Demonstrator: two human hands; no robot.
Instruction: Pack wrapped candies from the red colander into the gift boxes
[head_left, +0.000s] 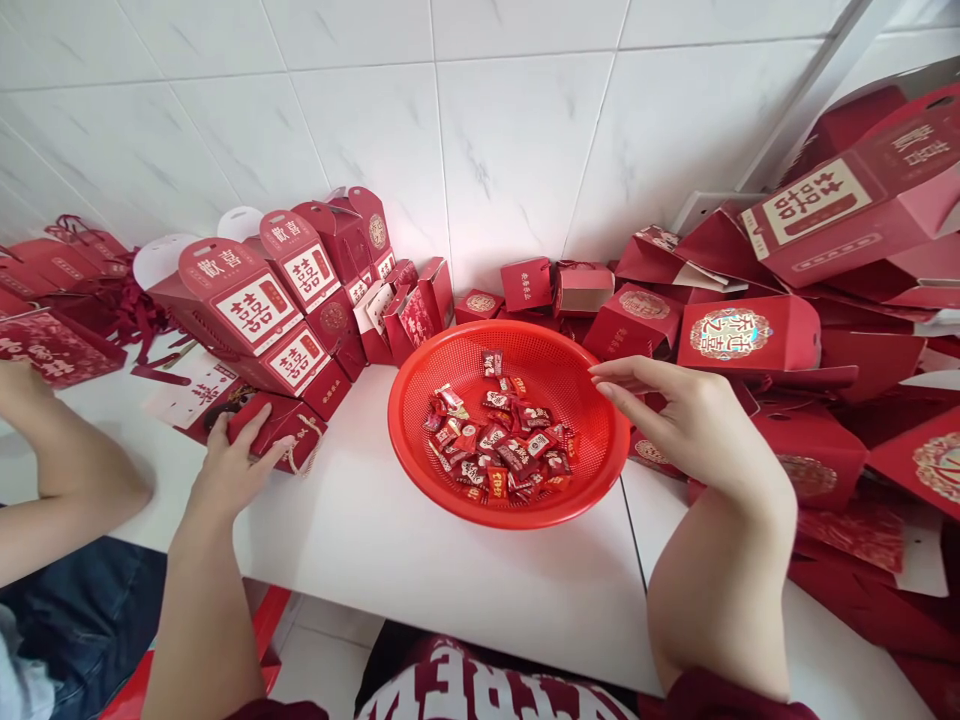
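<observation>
The left hand (232, 465) rests loosely spread on a small red box (274, 430); the right hand (694, 410), fingers extended and seemingly empty, is at the rim of the red basket (510, 513), whose wrapped candies (517, 455) look only partly used, judging by its bare sides.

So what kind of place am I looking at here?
Probably a packing table for wedding favours: wrapped sweets in a red basket, stacked red boxes with double-happiness characters, and a marble-look tiled wall behind.
</observation>
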